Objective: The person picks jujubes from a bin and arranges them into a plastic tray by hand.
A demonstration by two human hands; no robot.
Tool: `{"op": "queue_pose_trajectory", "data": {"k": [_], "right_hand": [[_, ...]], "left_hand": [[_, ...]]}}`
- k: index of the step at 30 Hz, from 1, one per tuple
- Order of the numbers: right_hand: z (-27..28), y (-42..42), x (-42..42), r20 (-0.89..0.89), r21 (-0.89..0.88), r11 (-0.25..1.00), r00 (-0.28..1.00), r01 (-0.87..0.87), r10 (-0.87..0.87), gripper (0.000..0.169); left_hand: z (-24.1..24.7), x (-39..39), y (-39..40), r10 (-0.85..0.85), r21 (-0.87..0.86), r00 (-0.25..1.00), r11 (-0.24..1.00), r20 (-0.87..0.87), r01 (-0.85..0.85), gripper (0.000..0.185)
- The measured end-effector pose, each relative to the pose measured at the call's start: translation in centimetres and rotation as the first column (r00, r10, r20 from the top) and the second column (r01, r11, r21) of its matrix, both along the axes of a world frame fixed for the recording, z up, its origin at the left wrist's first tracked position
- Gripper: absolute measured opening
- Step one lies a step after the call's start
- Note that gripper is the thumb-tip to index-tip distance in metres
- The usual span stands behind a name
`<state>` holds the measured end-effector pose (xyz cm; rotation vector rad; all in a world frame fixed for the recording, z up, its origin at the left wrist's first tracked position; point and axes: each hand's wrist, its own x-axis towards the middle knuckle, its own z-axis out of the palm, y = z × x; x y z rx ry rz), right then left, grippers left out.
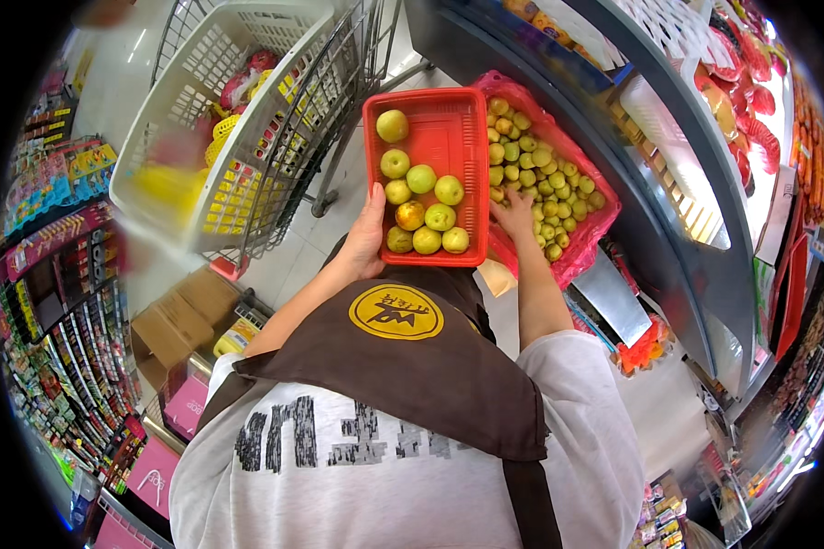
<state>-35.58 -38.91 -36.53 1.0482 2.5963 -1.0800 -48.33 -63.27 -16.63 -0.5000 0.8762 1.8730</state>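
My left hand (365, 237) grips the near left side of a red plastic tray (456, 130), thumb over its rim. Inside the tray lie several round yellow-green fruits (421, 178), mostly towards the near end. One fruit (410, 215) has a large brown-orange patch. To the right, a pink plastic bag (608, 218) gapes wide, full of many small fruits (542, 180) of similar colour. My right hand (517, 218) reaches into the bag's left side with its fingers among the fruits. Its fingertips are partly hidden, so whether it grasps a fruit is unclear.
At upper left stands a wire shopping cart (312, 89) beside a pale plastic basket (264, 65) with bagged fruit inside. A dark-framed display case (717, 165) curves along the right. Cardboard boxes (178, 312) and stocked shelves (86, 343) are at left.
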Motion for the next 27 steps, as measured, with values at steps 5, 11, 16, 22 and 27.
{"op": "queue_pose_trajectory", "data": {"k": [5,11,16,22,27], "right_hand": [[2.3,-0.8,-0.8,0.071,-0.258,0.96,0.993,0.112,-0.097,0.058],[2.0,-0.7,-0.2,-0.036,-0.376,0.923,0.993,0.087,-0.108,0.065],[1.6,-1.9,-0.3,-0.065,-0.162,0.984,0.995,0.068,-0.08,0.059],[2.7,-2.5,-1.5,-0.073,-0.062,0.994,0.994,-0.085,0.081,0.056],[3.6,-2.1,-2.6,0.07,-0.122,0.987,0.991,-0.107,0.116,0.056]], "left_hand": [[0.9,-0.1,0.1,-0.044,-0.041,0.999,0.998,-0.023,0.043,0.061],[-0.3,0.2,0.2,-0.039,-0.067,0.997,0.997,-0.069,0.034,0.063],[0.5,0.5,0.6,-0.029,-0.052,0.996,0.998,-0.086,0.025,0.064],[0.3,0.8,0.8,-0.023,-0.035,0.997,0.999,-0.079,0.02,0.067],[0.2,1.0,1.1,-0.044,0.041,0.996,0.998,-0.081,0.048,0.071]]}}
